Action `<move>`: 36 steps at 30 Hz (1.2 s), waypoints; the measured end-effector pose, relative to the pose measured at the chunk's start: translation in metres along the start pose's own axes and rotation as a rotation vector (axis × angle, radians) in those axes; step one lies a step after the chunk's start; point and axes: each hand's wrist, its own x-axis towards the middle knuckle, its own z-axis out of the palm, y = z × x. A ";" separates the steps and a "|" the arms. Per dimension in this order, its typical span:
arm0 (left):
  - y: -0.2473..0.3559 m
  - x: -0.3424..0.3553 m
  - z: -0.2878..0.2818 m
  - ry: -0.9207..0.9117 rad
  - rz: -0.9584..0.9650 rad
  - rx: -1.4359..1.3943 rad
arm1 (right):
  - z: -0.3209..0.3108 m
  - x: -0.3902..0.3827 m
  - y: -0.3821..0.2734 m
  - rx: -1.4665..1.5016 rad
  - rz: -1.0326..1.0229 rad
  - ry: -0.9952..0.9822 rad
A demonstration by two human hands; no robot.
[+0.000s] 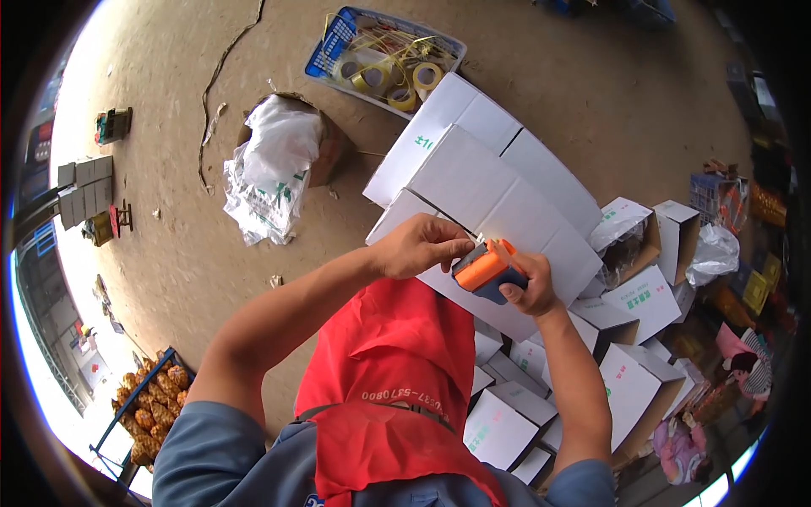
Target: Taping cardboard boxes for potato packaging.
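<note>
My right hand (532, 287) grips an orange and dark blue tape dispenser (483, 269) from its right side. At the dispenser's upper left end, my left hand (422, 245) is closed, thumb and fingertips pinched together. A small pale bit shows by those fingertips, too small to name. Under and beyond both hands lie flat white cardboard cartons (473, 173), stacked unevenly, with green print on one.
A blue basket (317, 63) holding tape rolls (427, 76) stands beyond the cartons. To the left, an open box (329, 156) carries crumpled plastic bags (274, 160). Several assembled white boxes (507, 422) crowd the right. Filled net sacks (156, 406) sit lower left; people (680, 448) are far right.
</note>
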 end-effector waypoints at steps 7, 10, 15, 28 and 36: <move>-0.020 0.006 0.005 0.107 -0.026 -0.031 | -0.001 0.002 0.003 0.030 -0.011 0.000; -0.018 0.002 0.010 0.159 -0.103 -0.078 | -0.003 0.002 0.004 -0.004 -0.019 -0.040; -0.024 -0.001 0.006 0.244 -0.059 -0.140 | -0.002 0.007 0.000 0.017 0.003 -0.051; -0.010 -0.029 -0.059 0.441 -0.034 -0.031 | -0.001 0.030 -0.020 0.046 0.046 -0.058; -0.003 -0.034 -0.111 0.530 -0.077 -0.012 | -0.021 0.020 -0.015 -0.039 0.061 -0.117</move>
